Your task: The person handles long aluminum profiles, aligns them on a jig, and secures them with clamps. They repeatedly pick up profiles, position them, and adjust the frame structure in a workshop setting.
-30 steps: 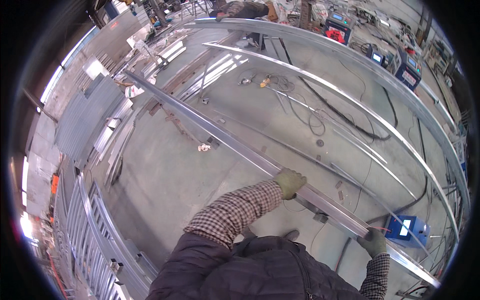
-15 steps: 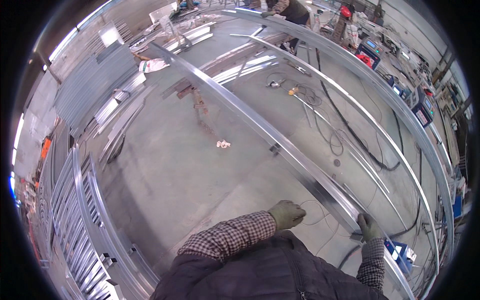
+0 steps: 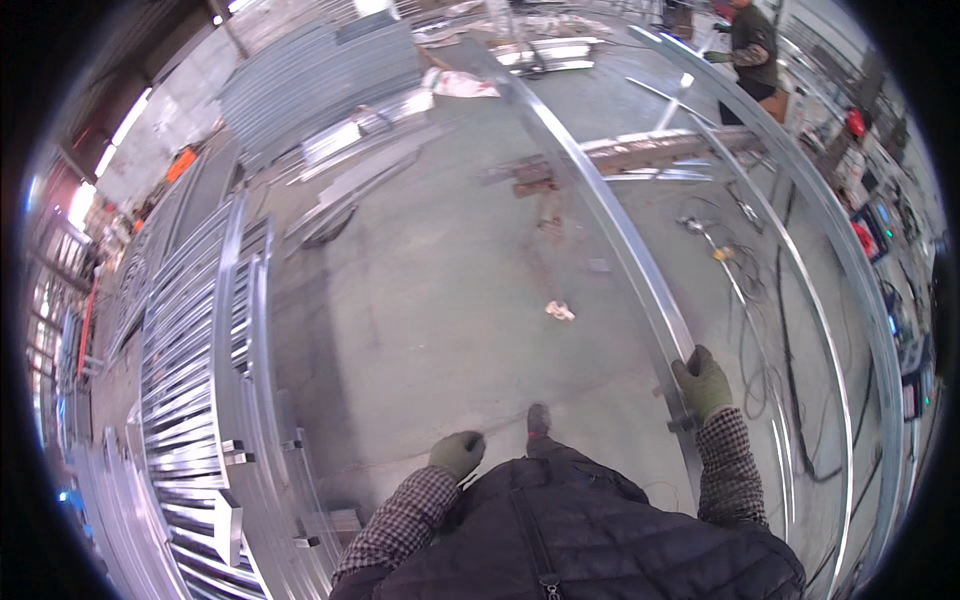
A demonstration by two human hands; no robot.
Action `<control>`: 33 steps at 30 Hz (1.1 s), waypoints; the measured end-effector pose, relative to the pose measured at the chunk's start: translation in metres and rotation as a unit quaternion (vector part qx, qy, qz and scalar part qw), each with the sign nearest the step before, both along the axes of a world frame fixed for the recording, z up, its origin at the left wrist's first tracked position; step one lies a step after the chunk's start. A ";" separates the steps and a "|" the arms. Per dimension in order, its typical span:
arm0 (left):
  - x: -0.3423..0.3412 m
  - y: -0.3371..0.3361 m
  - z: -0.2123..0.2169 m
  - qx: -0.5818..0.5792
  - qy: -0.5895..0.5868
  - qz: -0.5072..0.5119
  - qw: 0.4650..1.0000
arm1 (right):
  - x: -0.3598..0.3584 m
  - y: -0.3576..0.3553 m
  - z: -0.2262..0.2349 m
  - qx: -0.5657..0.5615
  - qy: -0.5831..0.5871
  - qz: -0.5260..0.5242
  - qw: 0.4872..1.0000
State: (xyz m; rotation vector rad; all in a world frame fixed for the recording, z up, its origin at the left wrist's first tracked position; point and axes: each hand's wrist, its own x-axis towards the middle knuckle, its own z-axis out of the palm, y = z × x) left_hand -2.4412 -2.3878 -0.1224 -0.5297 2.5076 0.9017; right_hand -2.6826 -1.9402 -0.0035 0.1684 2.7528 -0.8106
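A long shiny square metal tube (image 3: 608, 208) runs from the far middle down past my right side. My right hand (image 3: 704, 385), in an olive-green glove, is closed over its edge. A small dark bracket (image 3: 680, 425) sits on the tube's side just below that hand. My left hand (image 3: 458, 455), gloved alike, hangs over the floor in front of my body, its fingers curled with nothing seen in them. Part of the tube beside my right sleeve is hidden.
Barred metal frames (image 3: 185, 385) stand at my left. A crumpled scrap (image 3: 560, 311) lies on the floor ahead. Cables (image 3: 790, 350) and a curved long rail (image 3: 845, 230) lie to the right. Another person (image 3: 752, 55) stands at the far right, near corrugated sheets' opposite side.
My view has turned left, so the scene has shifted rightward. My right hand now holds the tube farther along, close to its bracket. My left hand has drawn toward the left, still curled.
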 end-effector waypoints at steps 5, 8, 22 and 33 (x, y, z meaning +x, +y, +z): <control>0.082 -0.091 -0.047 -0.042 -0.073 0.213 0.973 | -0.114 -0.065 -0.022 0.026 0.063 0.023 0.997; 0.118 -0.106 -0.072 0.013 -0.144 0.344 0.928 | -0.148 -0.088 -0.026 0.086 0.072 0.027 0.993; -0.085 -0.228 -0.071 0.109 -0.063 0.151 0.981 | -0.123 -0.094 -0.028 0.098 0.088 -0.094 0.987; -0.117 -0.347 -0.094 0.071 -0.174 0.124 0.974 | -0.127 -0.101 -0.029 0.110 0.063 -0.193 0.973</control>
